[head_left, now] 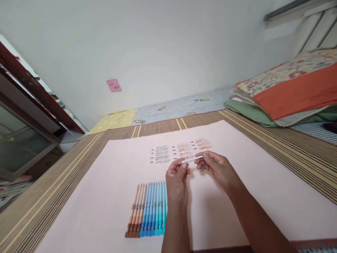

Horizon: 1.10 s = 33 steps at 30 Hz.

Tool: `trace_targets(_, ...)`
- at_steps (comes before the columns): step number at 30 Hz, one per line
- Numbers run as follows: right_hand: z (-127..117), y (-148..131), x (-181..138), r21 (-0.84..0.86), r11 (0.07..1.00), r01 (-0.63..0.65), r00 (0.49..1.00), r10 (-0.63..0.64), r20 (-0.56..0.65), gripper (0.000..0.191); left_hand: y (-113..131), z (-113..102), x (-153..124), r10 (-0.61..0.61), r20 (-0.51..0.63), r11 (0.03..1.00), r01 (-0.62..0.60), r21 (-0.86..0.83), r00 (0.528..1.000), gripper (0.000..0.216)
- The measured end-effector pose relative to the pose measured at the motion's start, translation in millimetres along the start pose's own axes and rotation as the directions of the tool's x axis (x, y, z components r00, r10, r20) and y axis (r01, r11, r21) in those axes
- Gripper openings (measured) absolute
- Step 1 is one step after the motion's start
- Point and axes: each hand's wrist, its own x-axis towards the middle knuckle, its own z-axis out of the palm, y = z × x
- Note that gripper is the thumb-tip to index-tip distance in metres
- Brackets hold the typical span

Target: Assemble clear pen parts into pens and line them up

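Between both hands is a slim white pen refill (191,159), held nearly level above the pale pink sheet. My left hand (179,175) pinches its left end with thumb and fingers. The fingertips of my right hand (214,165) grip the other end. Just beyond the hands lie small groups of similar dark-tipped pen pieces: a greyish-clear group (160,154) and orange-patterned ones (181,149). Nearer me, a row of brown pens (137,207) and blue pens (152,207) lies side by side. My left forearm hides the right end of that row.
The pink sheet (100,196) covers much of a striped mat (39,196). Folded cloths, orange (302,91) and green (247,110), are piled at the right. A white wall with a pink note (114,85) stands behind; a dark-framed door (28,84) is at the left.
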Motion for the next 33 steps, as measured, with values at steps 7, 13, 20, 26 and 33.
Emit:
trace_targets(7,4.2,5.1,-0.4,0.028,1.0,-0.003,1.0,0.003,-0.011,0.041,-1.6,3.6,-2.7,0.045,-0.003,0.999,-0.044,0.032,0.999,0.031)
trace_targets(13,2.3,4.9,-0.4,0.014,1.0,0.001,1.0,-0.001,-0.026,0.042,-2.4,4.5,-3.6,0.044,-0.014,0.999,-0.044,0.023,0.999,0.032)
trace_targets(20,4.7,6.0,-1.4,0.013,1.0,0.007,0.999,-0.006,-0.033,0.041,-3.5,3.2,-2.2,0.03,-0.022,1.0,-0.03,0.007,0.999,0.034)
trace_targets(26,8.4,8.9,-2.4,0.022,1.0,-0.004,0.998,0.005,-0.066,0.041,-7.0,0.6,-1.5,0.006,-0.032,0.999,-0.007,-0.037,0.999,0.03)
trace_targets(33,4.9,8.1,1.5,-0.125,0.991,0.036,0.999,-0.031,0.043,0.046,-0.2,-6.7,4.6,-0.273,-0.118,0.929,0.23,-0.289,0.955,0.003)
